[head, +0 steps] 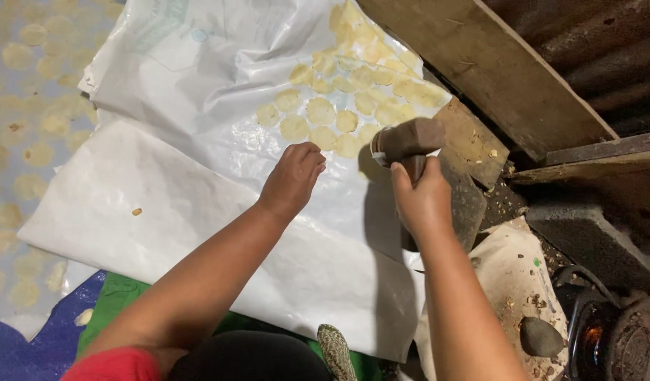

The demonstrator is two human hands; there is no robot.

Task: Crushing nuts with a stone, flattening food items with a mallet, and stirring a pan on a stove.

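Observation:
My right hand [422, 197] grips the handle of a wooden mallet [408, 140], whose blocky head hovers over the white plastic sheet [198, 197] next to a dark flat stone [469, 201]. My left hand [294, 178] reaches forward with its fingers curled, its fingertips by the near edge of several flat, round, pale yellow discs [342, 95] laid in rows on the sheet. I cannot tell whether the left fingers hold a disc. One small yellow crumb [136, 211] lies alone on the sheet at the left.
More pale discs [35, 85] cover a mat at the far left. A wooden plank [480, 63] and corrugated metal [600, 49] run along the right. A small round stone [540, 337] and a dark pot [610, 339] sit at the lower right. Green and blue cloth [106, 310] lies near me.

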